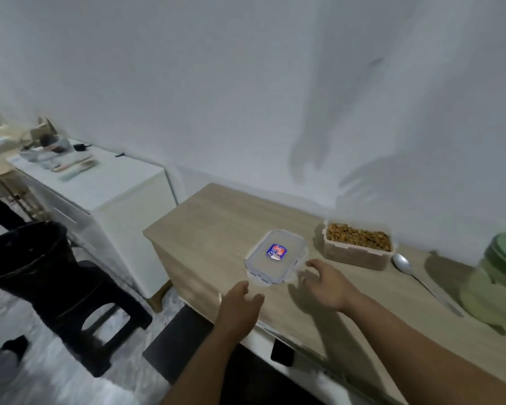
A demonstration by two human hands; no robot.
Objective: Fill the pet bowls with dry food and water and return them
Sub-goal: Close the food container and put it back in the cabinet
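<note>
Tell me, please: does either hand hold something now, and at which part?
Nothing is held. The left hand and right hand hover open near the lid, which lies flat on the wooden counter, without touching it.

On the wooden counter [216, 223] a clear lid [276, 256] with a blue label lies flat. Both hands, left hand [240, 306] and right hand [327, 285], hover beside it with loose fingers. The open container of dry food [357, 244] sits near a spoon [421, 280] and a green jar [497, 279].

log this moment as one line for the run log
stage: food container open | lid flat on counter | left hand, right hand open near lid | spoon untouched
</note>
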